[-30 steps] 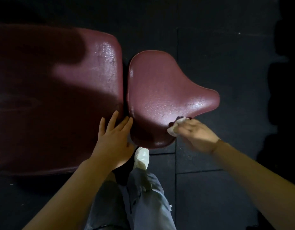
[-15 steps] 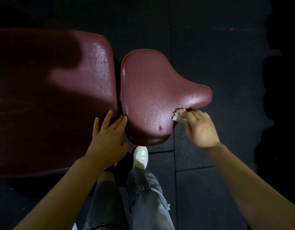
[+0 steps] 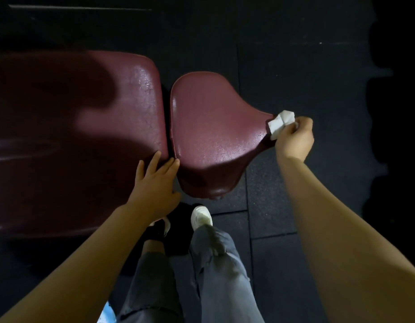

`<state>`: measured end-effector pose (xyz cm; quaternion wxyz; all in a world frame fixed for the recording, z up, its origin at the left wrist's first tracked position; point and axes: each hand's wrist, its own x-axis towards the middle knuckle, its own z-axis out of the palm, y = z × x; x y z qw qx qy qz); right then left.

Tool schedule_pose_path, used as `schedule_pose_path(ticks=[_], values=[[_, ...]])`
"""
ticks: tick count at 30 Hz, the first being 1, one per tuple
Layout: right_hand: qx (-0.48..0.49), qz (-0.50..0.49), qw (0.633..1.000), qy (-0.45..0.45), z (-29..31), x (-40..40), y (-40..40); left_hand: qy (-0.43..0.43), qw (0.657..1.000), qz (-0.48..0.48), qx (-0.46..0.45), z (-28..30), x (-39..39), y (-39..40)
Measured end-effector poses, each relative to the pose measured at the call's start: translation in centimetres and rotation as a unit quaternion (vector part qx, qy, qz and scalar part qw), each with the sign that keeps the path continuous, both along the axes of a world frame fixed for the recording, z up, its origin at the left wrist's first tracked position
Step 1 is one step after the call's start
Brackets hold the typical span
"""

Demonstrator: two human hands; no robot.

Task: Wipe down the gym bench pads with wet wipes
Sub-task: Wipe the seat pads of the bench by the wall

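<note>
No brand, label or writing can be read on either pad. The maroon seat pad (image 3: 211,134) lies with its long axis left to right, its wide rounded end toward the back pad (image 3: 73,141) and its narrow end pointing right. At that narrow tip the right hand (image 3: 294,139) reaches in with the arm stretched forward, its fingers (image 3: 302,125) curled and clamped on a folded white wet wipe (image 3: 280,125), which touches the tip of the seat pad and sticks out above and left of the fingers. The left hand (image 3: 154,183) rests flat on the back pad's near right corner, fingers straight and slightly apart, the fingertips reaching the gap between the two pads. Below the left hand, grey trousers (image 3: 215,271) and a white shoe (image 3: 201,216) stand on the dark rubber floor (image 3: 295,66)
</note>
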<state>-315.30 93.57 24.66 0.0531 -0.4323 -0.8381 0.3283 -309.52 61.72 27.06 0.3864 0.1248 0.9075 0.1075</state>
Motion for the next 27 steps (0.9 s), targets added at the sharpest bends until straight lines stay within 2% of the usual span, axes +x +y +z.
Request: schedule_pose_path(ticks=[2, 3, 5, 7, 8, 11, 14, 20, 27], values=[[-0.033, -0.096, 0.994, -0.032, 0.4, 1.0, -0.5, -0.005, 1.000, -0.002, -0.005, 0.4, -0.3, 0.1], [-0.057, -0.120, 0.988, -0.077, 0.6, 1.8, -0.7, -0.007, 1.000, 0.000, -0.006, 0.6, -0.5, 0.2], [-0.108, -0.073, 0.966, -0.222, 0.9, 4.0, -1.5, -0.011, 1.000, 0.013, -0.003, 1.0, -0.6, 0.3], [-0.163, 0.007, 0.939, -0.303, 1.6, 6.9, -2.9, -0.018, 0.999, 0.037, 0.006, 1.8, -0.3, 0.4], [-0.186, 0.036, 0.938, -0.291, 2.2, 8.2, -3.9, -0.015, 0.998, 0.053, 0.012, 2.3, 0.2, 0.4], [-0.207, 0.100, 0.957, -0.179, 4.8, 10.7, -6.3, -0.014, 0.995, 0.093, 0.029, 4.6, 2.1, -0.3], [-0.249, 0.147, 0.952, -0.102, 8.7, 11.1, -8.6, 0.000, 0.991, 0.131, 0.025, 7.2, 4.8, -1.9], [-0.263, 0.264, 0.924, -0.091, 16.5, 8.7, -14.0, 0.047, 0.970, 0.239, 0.012, 13.1, 11.1, -7.1], [-0.248, 0.417, 0.871, -0.073, 24.0, 7.3, -23.5, 0.115, 0.901, 0.418, -0.003, 21.1, 18.0, -14.4]])
